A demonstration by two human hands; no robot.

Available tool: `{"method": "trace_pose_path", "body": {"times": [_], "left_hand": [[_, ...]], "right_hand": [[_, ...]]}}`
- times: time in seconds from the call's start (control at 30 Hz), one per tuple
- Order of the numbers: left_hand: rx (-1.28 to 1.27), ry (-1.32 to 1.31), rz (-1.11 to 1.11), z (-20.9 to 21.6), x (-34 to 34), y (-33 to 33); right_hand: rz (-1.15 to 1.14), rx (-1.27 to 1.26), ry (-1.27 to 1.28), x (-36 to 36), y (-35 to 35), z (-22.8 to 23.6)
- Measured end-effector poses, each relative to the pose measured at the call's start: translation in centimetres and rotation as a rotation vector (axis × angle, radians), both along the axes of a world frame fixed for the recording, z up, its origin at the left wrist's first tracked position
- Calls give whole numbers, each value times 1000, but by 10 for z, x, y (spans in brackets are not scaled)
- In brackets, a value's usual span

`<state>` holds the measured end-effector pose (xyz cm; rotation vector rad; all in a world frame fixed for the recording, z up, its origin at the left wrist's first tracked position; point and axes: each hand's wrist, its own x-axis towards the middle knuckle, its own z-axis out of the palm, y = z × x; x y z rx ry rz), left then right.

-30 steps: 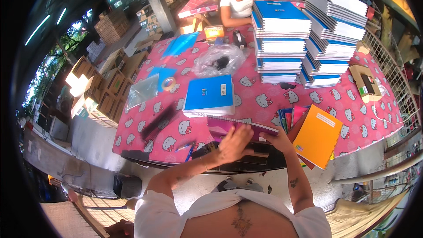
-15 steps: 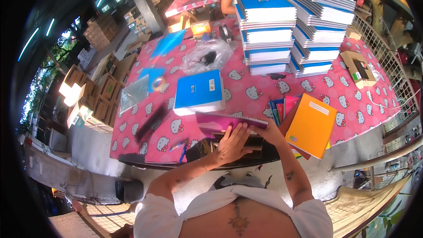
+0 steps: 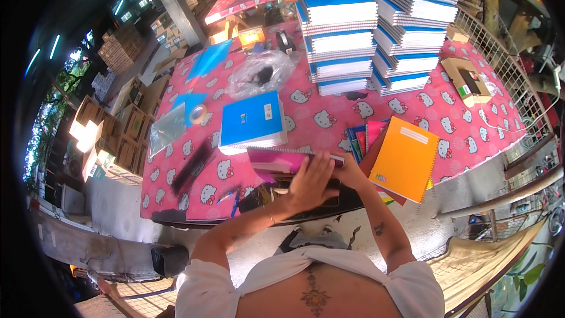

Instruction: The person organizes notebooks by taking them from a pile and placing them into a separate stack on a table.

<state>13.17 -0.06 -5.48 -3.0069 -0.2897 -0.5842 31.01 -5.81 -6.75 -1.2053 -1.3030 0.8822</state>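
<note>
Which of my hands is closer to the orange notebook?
Right. Your right hand is left of the orange notebook; your left hand is farther left, against the purple notebook.

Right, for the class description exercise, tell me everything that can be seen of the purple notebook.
The purple notebook looks thin, with a glossy cover and a spiral binding along its far edge. It is tilted, its purple face turned toward the person, near the close edge of the pink table, just in front of the blue-covered stack. The left hand lies across its face; the right hand grips its right end. Whether its lower edge touches the table is hidden.
</note>
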Motion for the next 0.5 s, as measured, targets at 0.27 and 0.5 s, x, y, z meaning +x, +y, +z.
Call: {"method": "trace_pose_path", "body": {"times": [0.27,0.5], "left_hand": [[-32,3,98,10,16,-5],[-30,-72,77,11,12,-5]], "right_hand": [[-17,-38,54,4,6,-17],[-49,-33,178,-4,1,3]]}}
